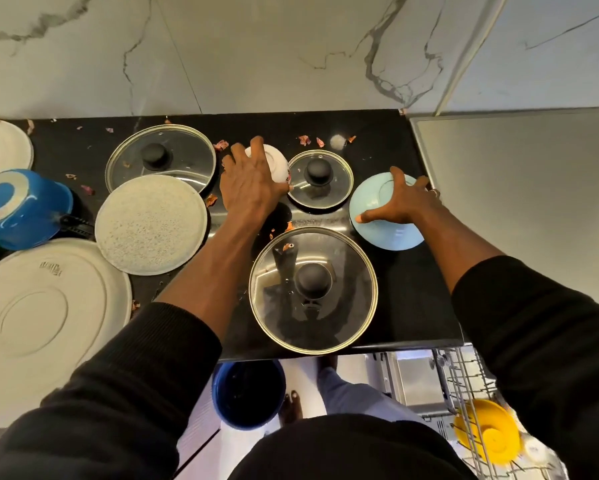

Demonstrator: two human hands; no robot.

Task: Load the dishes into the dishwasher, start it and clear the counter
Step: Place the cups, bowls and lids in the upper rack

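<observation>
My left hand lies over an upturned white bowl at the back of the black counter, fingers curled round its far side. My right hand grips an upturned light blue bowl near the counter's right edge, thumb on its near side. Three glass lids with black knobs lie around them: a small one between the bowls, a large one in front, another at the back left. The dishwasher rack shows at lower right with a yellow bowl in it.
A speckled plate, a large white plate, another white plate and an upturned blue pot fill the left of the counter. Food scraps are scattered at the back. A blue bin stands on the floor below.
</observation>
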